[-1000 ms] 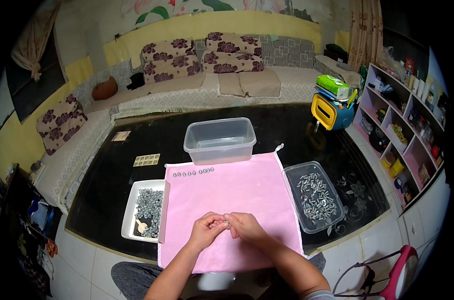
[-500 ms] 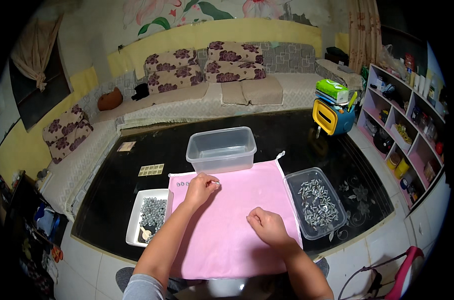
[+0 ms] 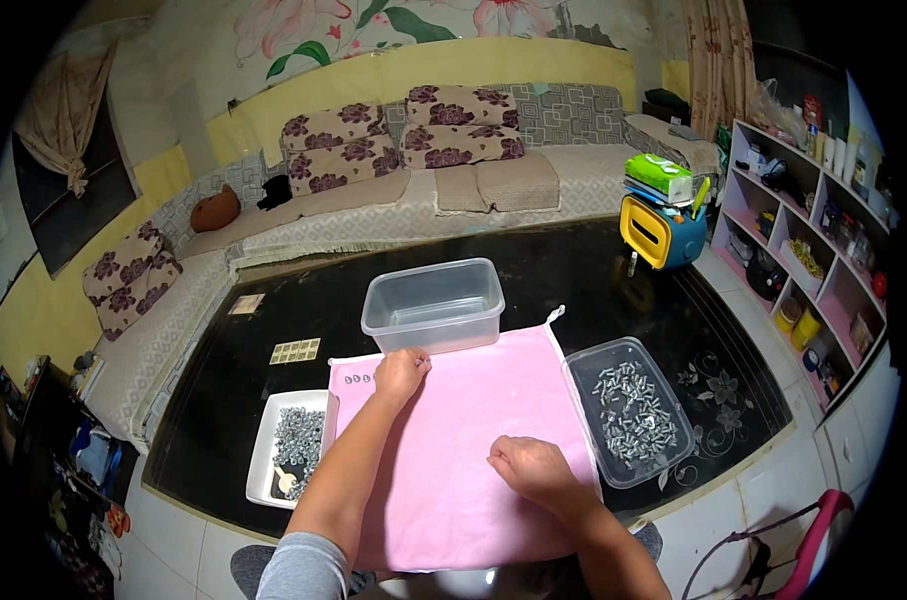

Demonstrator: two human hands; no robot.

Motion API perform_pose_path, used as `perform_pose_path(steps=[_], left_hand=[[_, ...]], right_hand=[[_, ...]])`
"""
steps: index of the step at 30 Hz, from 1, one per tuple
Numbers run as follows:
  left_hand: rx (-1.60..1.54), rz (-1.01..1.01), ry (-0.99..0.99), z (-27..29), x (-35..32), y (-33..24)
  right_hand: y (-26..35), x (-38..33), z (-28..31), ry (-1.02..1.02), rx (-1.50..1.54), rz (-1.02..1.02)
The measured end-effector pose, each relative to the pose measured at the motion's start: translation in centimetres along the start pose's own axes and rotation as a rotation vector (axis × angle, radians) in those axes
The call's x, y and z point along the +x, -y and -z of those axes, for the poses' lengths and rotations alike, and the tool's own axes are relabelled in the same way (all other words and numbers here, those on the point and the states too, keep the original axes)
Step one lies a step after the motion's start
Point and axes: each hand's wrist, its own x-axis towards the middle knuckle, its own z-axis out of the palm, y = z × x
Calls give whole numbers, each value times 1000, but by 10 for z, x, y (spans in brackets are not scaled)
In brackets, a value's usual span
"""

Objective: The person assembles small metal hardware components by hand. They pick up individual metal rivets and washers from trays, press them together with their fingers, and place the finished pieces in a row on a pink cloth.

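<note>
My left hand (image 3: 402, 374) is at the far edge of a pink cloth (image 3: 463, 430), its fingers pinched together; whatever they hold is hidden. Just left of it, a short row of small metal nuts (image 3: 357, 380) lies on the cloth, partly covered by the hand. Over the right half of the cloth, my right hand (image 3: 529, 466) is curled closed, its contents out of sight. A white tray (image 3: 260, 465) of loose nuts (image 3: 298, 435) and a pale scoop (image 3: 286, 481) stands left of the cloth. To the right is a clear plastic tub (image 3: 628, 478) of silver screws (image 3: 635, 415).
Behind the cloth stands a clear plastic box (image 3: 435, 333) on the black table (image 3: 543, 270). A pale segmented strip (image 3: 294, 351) lies at the left. At the far right corner are a blue-and-yellow container (image 3: 658, 232) and a green tissue pack (image 3: 659, 177). Shelves (image 3: 773, 215) stand beyond.
The view has shifted slightly. My left fingers have drawn in closer to the cloth, and the small silver piece seen at their tips is now hidden. My right hand stays closed, slightly lower in view.
</note>
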Motion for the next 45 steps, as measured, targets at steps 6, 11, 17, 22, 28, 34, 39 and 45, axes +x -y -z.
perform_pose_path(steps=[6, 11, 17, 22, 28, 34, 39, 45], left_hand=[[-106, -38, -94, 5, -15, -2], [-258, -56, -30, 18, -61, -16], [-346, -159, 61, 11, -132, -22], [-460, -108, 25, 14, -168, -16], [-478, -144, -1, 11, -171, -16], [-463, -182, -19, 9, -171, -15], [-470, -194, -44, 11, -173, -14], [-423, -198, -59, 9, -174, -11]], right_hand=[[2, -1, 7, -14, 19, 20], [-10, -1, 29, -202, 45, -31], [-39, -13, 72, -493, -62, -323], [-66, -32, 88, -552, -221, -452], [-81, -34, 81, -524, -288, -399], [-93, -26, 68, -363, -338, -432], [-92, -26, 67, -413, -283, -453], [-79, -24, 70, -559, -289, -366]])
